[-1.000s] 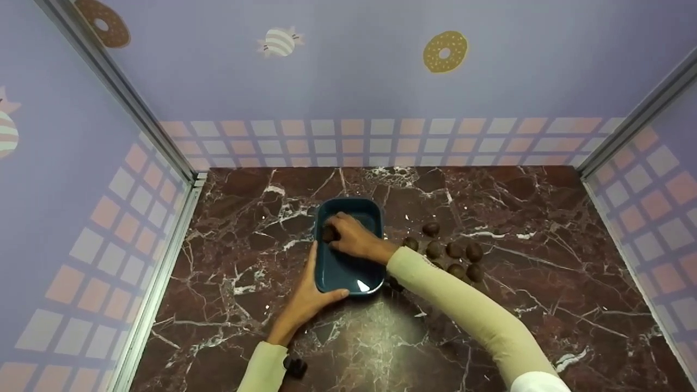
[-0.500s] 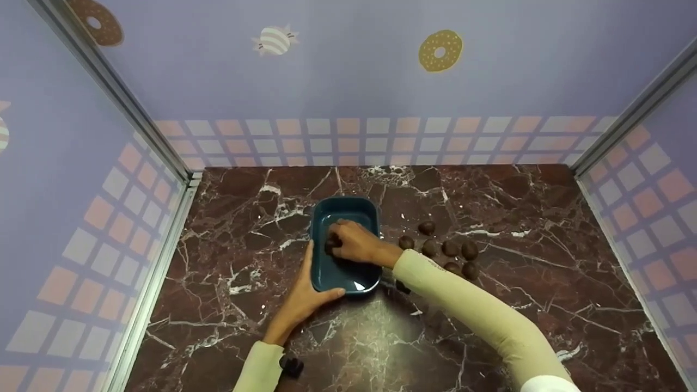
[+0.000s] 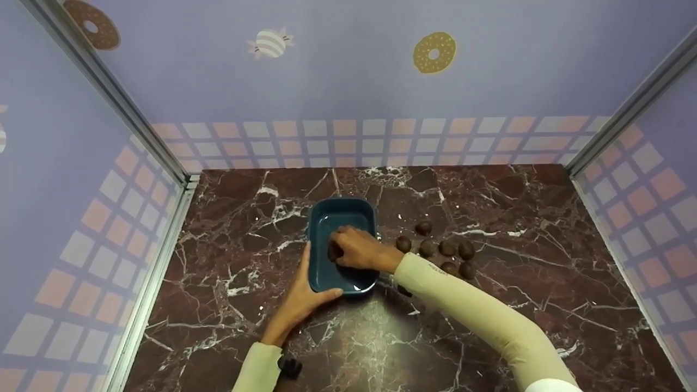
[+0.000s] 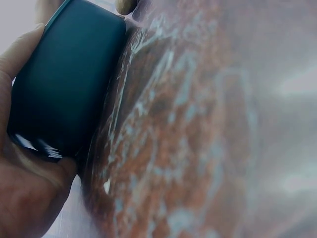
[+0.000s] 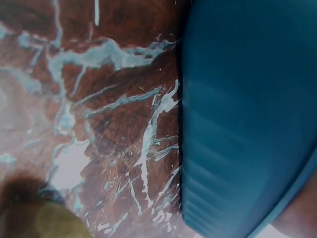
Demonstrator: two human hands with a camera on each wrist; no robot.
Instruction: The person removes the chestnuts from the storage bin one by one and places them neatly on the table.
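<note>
A dark teal rectangular dish (image 3: 326, 218) sits on the marble table. My left hand (image 3: 306, 291) grips its near left corner, thumb along the front rim; the left wrist view shows the dish's outer wall (image 4: 64, 84) against my palm. Inside the dish my right hand (image 3: 356, 247) holds a small dark brown ball (image 3: 334, 251) in its fingertips, low over the floor of the dish. The right wrist view shows only the dish's wall (image 5: 247, 114) and marble.
Several more brown balls (image 3: 444, 250) lie in a loose group on the marble right of the dish. A small dark object (image 3: 291, 366) sits by my left sleeve. Tiled walls with metal corner posts (image 3: 163, 158) close in the table on three sides.
My right hand has drawn the ball from the far left of the dish toward its near half. The left hand keeps its hold on the corner.
</note>
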